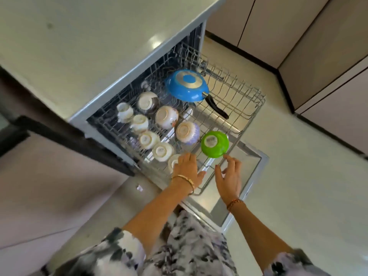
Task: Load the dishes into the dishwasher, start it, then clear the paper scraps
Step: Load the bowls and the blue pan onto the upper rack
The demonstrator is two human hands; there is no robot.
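1. The pulled-out dishwasher rack (pixel 247 114) holds upturned dishes: a blue frying pan (pixel 186 85) at its back, a green bowl (pixel 214 144) near its front rail.
2. Left hand (pixel 187 169) rests on the rack's front, fingers over a white bowl (pixel 173 161); whether it grips, I cannot tell.
3. Right hand (pixel 229 174) hovers spread just below the green bowl, holding nothing.

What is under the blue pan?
The blue pan lies upside down on the wire rack, its black handle pointing outward. Rack wires show around it; anything beneath the pan itself is covered.
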